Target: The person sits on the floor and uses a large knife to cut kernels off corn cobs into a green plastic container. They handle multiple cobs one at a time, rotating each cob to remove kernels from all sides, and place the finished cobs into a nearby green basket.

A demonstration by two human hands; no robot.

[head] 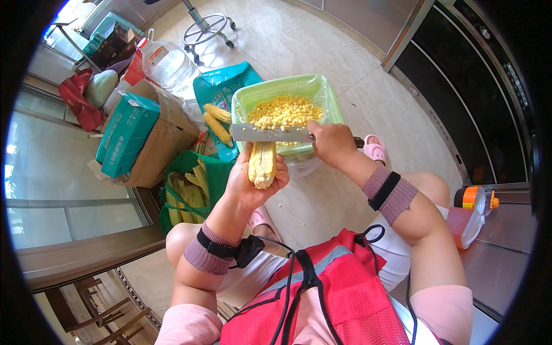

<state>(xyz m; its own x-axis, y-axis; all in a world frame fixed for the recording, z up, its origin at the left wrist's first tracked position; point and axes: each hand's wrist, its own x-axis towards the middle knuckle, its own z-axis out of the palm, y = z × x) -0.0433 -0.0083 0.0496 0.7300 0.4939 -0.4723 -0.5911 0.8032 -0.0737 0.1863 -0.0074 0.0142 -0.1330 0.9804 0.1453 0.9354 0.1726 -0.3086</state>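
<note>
My left hand holds a partly stripped ear of corn from below, its blunt end pointing towards me. My right hand grips the handle of a kitchen cleaver, whose broad blade lies crosswise over the far part of the ear. Loose kernels stick to the blade. Beyond the blade stands a light green plastic basket lined with clear film, with a heap of yellow corn kernels inside. Two ears of corn lie left of the basket on a teal bag.
A green bag of unhusked corn stands at the left, near a cardboard box with teal cartons. Behind are a large water bottle and a wheeled stool base. Bottles stand at the right by the dark cabinet front.
</note>
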